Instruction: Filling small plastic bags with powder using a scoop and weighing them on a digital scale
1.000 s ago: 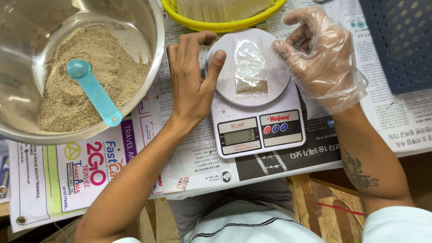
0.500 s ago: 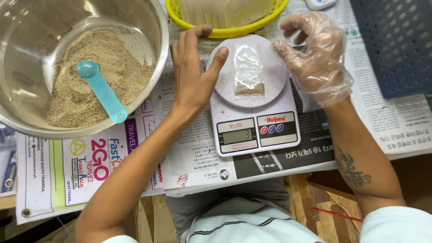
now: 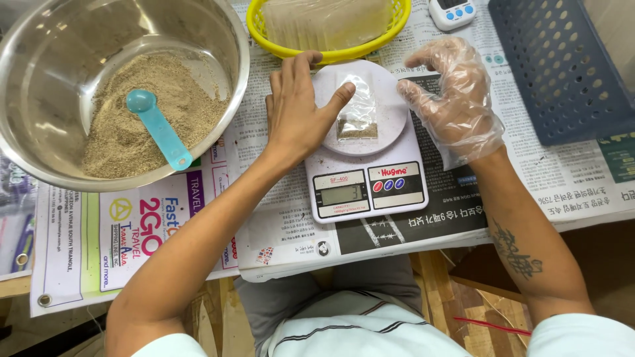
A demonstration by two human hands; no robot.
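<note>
**Small bag on the scale**

Clear bag [image 3: 358, 110] with brown powder lying flat on round plate of white kitchen scale [image 3: 362, 168]. Left of scale: bare left hand [image 3: 298, 112], fingers loosely spread, thumb touching bag. Right of scale: gloved right hand [image 3: 455, 99], half-curled, empty. Further left: steel bowl [image 3: 225, 39] of powder with blue scoop [image 3: 159, 129].

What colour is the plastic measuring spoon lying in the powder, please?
Light blue; the plastic measuring spoon shows clearly in the head view, inside the steel bowl.
</note>
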